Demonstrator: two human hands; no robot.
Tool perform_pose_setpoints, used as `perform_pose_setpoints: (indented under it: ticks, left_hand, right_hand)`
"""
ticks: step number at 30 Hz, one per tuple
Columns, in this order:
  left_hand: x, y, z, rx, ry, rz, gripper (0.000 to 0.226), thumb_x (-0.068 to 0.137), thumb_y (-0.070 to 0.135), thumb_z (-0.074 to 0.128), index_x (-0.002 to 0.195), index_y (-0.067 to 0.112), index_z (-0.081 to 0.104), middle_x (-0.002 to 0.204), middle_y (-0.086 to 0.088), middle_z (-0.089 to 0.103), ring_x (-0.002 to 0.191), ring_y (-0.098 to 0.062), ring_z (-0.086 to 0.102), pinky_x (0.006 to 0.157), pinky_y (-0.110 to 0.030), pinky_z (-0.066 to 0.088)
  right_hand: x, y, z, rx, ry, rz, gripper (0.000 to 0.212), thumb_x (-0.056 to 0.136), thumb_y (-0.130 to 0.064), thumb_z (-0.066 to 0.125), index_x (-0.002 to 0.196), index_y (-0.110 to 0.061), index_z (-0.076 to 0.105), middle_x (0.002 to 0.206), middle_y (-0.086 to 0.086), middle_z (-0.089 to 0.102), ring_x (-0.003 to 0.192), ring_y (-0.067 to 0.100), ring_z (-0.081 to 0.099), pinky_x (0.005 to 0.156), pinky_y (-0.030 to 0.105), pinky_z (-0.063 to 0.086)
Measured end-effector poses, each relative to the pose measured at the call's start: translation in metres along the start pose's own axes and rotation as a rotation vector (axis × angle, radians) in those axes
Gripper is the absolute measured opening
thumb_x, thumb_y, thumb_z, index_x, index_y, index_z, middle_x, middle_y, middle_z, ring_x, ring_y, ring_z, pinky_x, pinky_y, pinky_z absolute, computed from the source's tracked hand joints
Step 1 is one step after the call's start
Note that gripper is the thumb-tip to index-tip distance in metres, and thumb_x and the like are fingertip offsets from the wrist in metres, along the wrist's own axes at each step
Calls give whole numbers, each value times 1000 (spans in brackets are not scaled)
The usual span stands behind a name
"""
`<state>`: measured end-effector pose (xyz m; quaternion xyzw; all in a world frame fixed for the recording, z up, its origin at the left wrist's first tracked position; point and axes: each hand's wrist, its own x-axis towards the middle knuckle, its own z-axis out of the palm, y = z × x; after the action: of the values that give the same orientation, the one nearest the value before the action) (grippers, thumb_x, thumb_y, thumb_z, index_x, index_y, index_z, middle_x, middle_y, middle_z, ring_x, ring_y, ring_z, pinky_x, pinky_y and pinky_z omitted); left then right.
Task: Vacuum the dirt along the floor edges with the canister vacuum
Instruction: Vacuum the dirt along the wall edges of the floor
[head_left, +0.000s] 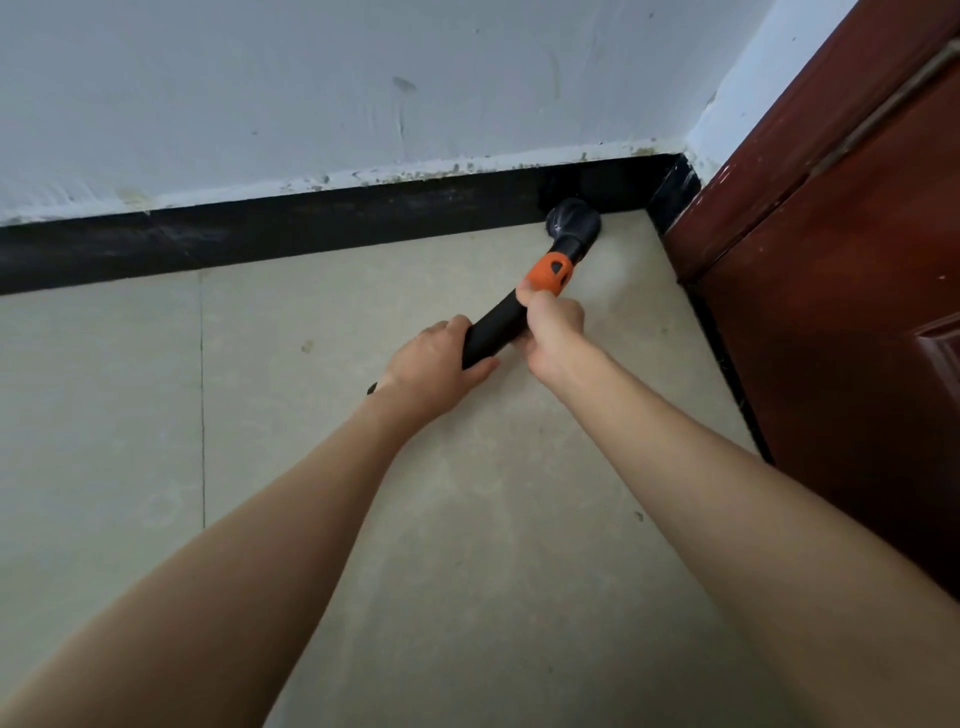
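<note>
You face a pale grey wall (363, 78) with a black skirting board (311, 223) along its foot, a beige tiled floor (130, 415) below, and a red-brown door (841, 260) on your right. Your black vacuum wand (493, 327) slants toward the corner, an orange collar (548, 273) near its far end. Its round black brush nozzle (574, 221) sits where floor meets skirting, near the door. Your left hand (436, 358) grips the wand lower down; your right hand (553, 325) wraps it just behind the collar.
</note>
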<state>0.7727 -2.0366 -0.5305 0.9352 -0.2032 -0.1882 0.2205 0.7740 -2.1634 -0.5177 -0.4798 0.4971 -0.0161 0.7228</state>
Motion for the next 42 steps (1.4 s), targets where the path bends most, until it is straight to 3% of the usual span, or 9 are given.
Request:
perform_pose_setpoints:
  ticks: [4, 13, 18, 24, 29, 32, 37, 39, 42]
  left_hand:
    - [-25, -29, -18, -78, -7, -115, 36, 86, 42, 60, 104, 12, 52, 88, -1, 54, 79, -23, 51, 64, -30, 35]
    - [-58, -91, -43, -168, -137, -160, 31, 86, 44, 62, 95, 19, 46, 71, 6, 49, 69, -19, 51, 56, -29, 35]
    - [-64, -95, -54, -215, -194, -196, 31, 87, 45, 61, 95, 19, 47, 73, 6, 51, 70, -14, 51, 56, -26, 34]
    - [-88, -51, -90, -435, -263, -309, 32, 90, 38, 61, 102, 11, 49, 89, -2, 54, 82, -19, 53, 70, -28, 38]
    - [-131, 5, -166, -741, -281, -388, 24, 91, 30, 62, 99, 8, 56, 88, -7, 58, 78, -20, 57, 74, -31, 48]
    - [-155, 36, -223, -831, -252, -391, 17, 88, 25, 65, 89, 10, 59, 85, -7, 59, 77, -20, 57, 75, -30, 46]
    - [-190, 87, -322, -865, -152, -349, 18, 84, 24, 70, 80, 12, 57, 70, 0, 56, 65, -13, 55, 62, -22, 42]
    - [-203, 106, -364, -883, -99, -330, 19, 83, 24, 71, 80, 12, 57, 70, 1, 56, 67, -13, 56, 65, -24, 44]
    - [-228, 126, -433, -943, -25, -323, 20, 83, 27, 71, 74, 14, 57, 59, 9, 55, 59, -7, 54, 56, -18, 42]
  right_hand:
    - [-26, 21, 28, 1, -45, 52, 18, 95, -8, 61, 111, -5, 54, 89, 7, 58, 94, 25, 57, 83, 36, 52]
    - [-63, 56, 70, -5, -144, 104, 34, 94, -4, 61, 127, 4, 53, 108, 14, 58, 100, 28, 58, 94, 40, 52]
    - [-76, 49, 69, -49, -260, 163, 37, 96, -9, 61, 129, 4, 51, 120, 18, 59, 118, 35, 58, 90, 38, 52]
    - [-121, 12, 31, -286, -345, 208, 19, 102, -13, 51, 116, -2, 54, 112, 16, 62, 103, 33, 64, 86, 37, 52]
    - [-193, -36, -13, -440, -414, 234, 12, 100, -12, 53, 109, -7, 58, 96, 9, 64, 92, 27, 61, 84, 36, 50]
    - [-245, -63, -22, -502, -548, 229, 22, 99, -12, 55, 120, -9, 58, 105, 6, 64, 98, 22, 60, 93, 37, 49]
    - [-340, -109, 0, -610, -850, 233, 26, 95, -13, 62, 119, -19, 58, 120, -1, 64, 115, 12, 59, 107, 37, 41]
    - [-377, -127, 17, -572, -877, 195, 31, 92, -7, 64, 121, -15, 57, 127, 7, 63, 119, 18, 59, 110, 39, 41]
    - [-438, -157, 42, -486, -903, 141, 30, 87, 0, 67, 112, -16, 60, 116, 8, 65, 109, 20, 62, 102, 34, 48]
